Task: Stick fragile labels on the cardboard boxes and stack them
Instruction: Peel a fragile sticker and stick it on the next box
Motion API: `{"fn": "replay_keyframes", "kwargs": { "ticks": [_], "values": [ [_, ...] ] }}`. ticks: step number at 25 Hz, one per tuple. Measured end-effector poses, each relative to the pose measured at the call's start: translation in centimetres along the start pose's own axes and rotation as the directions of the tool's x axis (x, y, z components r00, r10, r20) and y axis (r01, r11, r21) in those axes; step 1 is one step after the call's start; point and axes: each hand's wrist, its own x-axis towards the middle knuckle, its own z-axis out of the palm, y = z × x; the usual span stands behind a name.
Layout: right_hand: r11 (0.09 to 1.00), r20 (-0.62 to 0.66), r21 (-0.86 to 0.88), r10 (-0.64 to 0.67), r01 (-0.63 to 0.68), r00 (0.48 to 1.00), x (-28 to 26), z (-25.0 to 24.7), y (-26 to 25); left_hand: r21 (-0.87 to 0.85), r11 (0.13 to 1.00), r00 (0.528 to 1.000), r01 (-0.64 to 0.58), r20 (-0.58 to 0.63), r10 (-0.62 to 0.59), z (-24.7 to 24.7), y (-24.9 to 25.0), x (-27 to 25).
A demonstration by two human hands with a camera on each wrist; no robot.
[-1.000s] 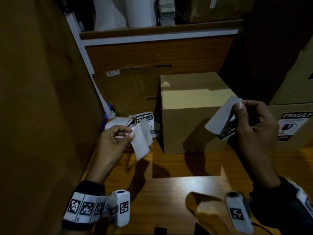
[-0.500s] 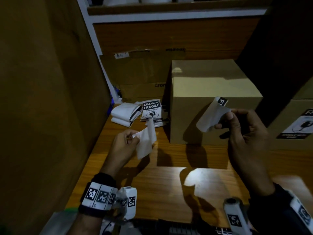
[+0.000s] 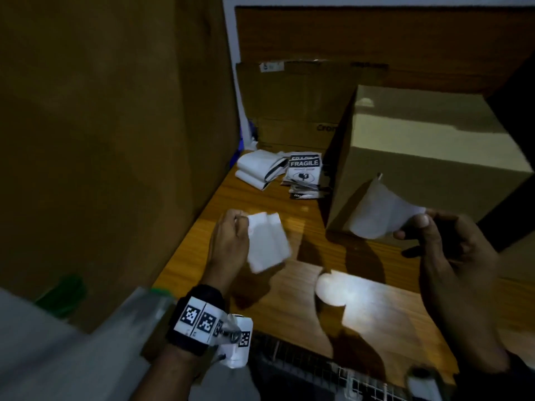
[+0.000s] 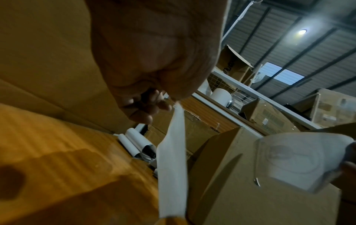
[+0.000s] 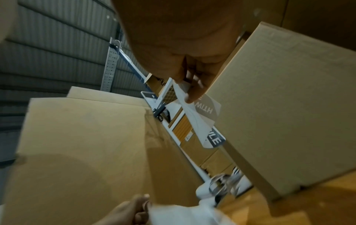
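One cardboard box on a wooden table, shelving behind

Fragile label curled, blank side up, pinched in right hand. Plain cardboard box just behind it (unlabelled). Label stack beyond left hand.

Printed face of the curled label turned away in the head view; only "WITH" and "ILE" legible from the right wrist. Right hand blurred, forearm cut by the frame edge. Stack of fragile labels near the counter's far edge partly hidden behind the cardboard box; small print unreadable.
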Motion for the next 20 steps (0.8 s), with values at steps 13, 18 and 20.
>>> {"fn": "replay_keyframes", "kwargs": {
  "ticks": [13, 18, 20],
  "values": [
    [0.999, 0.042, 0.011, 0.05, -0.05, 0.998, -8.9, 0.4, -1.3, 0.468, 0.846, 0.917, -0.254, 0.395, 0.057, 2.2, -4.8, -5.3],
    [0.987, -0.115, -0.117, 0.101, -0.115, 0.988, -12.8, -0.2, -2.6, 0.672, 0.583, 0.876, -0.456, 0.454, 0.162, 3.8, -5.4, -2.8],
    [0.985, -0.148, -0.112, 0.115, -0.132, 0.982, -14.9, -0.1, -3.2, 0.659, 0.604, 0.88, -0.449, 0.445, 0.17, 2.8, -5.3, -4.0]
  ]
}}
